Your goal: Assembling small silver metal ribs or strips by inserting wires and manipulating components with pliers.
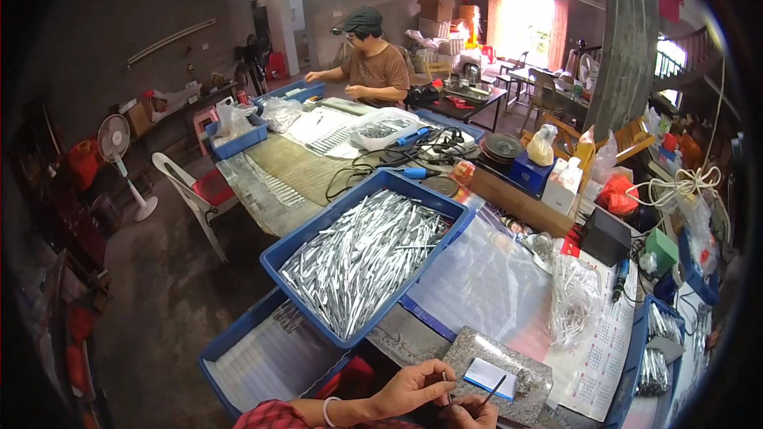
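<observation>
My left hand (pixel 415 388), with a white bracelet at its wrist, is closed in a pinch near the front edge of the table. What it pinches is too small to make out. Right beside it, my right hand (pixel 470 415) is closed on a thin dark rod (pixel 497 387) that slants up to the right. Both hands are close together, just short of a speckled stone slab (pixel 534 385). On the slab lies a small white and blue pad (pixel 490 376). Beyond my left hand stands a blue tray (pixel 274 264) heaped with thin silvery metal strips (pixel 362 258).
A second blue tray (pixel 214 372) sits lower left, under the full one. To the right lie a clear plastic bag of strips (pixel 576 302) and a calendar sheet (pixel 608 357). A co-worker (pixel 381 67) sits across the table by black cables (pixel 362 171). A white chair (pixel 187 191) stands left.
</observation>
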`<action>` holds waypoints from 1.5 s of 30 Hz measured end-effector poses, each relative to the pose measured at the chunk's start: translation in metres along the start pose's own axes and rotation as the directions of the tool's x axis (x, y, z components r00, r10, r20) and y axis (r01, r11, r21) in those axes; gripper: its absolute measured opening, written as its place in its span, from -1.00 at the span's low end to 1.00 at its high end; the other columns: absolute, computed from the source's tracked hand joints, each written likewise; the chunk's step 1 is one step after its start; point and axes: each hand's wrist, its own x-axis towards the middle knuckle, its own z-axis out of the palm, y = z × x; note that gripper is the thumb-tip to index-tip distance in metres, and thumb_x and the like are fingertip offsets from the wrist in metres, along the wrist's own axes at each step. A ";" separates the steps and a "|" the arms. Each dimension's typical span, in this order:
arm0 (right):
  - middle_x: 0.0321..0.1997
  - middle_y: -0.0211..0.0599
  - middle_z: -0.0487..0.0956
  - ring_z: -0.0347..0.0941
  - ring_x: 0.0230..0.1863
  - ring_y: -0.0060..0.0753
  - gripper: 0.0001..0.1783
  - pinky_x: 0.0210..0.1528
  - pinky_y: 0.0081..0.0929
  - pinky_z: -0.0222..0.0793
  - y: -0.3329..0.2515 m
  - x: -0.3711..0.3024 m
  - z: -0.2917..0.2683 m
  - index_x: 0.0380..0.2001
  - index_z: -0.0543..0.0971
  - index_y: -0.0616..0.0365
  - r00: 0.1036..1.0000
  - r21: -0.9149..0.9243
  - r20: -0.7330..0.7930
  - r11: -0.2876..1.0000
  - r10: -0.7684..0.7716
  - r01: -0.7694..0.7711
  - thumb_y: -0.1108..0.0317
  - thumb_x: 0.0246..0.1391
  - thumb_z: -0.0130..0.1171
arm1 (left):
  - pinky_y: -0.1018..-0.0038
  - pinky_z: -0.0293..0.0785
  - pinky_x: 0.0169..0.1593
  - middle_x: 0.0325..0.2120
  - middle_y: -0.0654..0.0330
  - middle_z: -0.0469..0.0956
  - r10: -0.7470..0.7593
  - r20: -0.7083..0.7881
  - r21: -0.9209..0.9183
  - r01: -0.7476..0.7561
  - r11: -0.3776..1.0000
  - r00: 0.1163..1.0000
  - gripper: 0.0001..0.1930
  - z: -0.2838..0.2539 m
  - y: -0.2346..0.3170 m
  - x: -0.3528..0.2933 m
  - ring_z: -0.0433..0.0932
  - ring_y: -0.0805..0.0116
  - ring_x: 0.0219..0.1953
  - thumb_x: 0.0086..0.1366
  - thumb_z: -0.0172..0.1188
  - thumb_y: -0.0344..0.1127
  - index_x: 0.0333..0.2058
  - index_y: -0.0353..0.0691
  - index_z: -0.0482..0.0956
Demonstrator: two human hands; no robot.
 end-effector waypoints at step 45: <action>-0.51 -0.51 0.49 0.27 -0.58 -0.75 -0.87 -0.58 -0.73 0.18 0.000 0.008 0.008 -0.26 0.54 0.27 0.988 -0.035 0.151 0.999 -0.032 0.038 0.46 0.13 0.14 | 0.67 0.39 -0.32 -0.53 0.30 0.48 -0.042 -0.188 0.025 0.047 0.999 0.981 -0.90 0.004 0.013 -0.007 0.46 0.58 -0.46 0.34 0.01 -0.45 -0.21 -0.32 0.46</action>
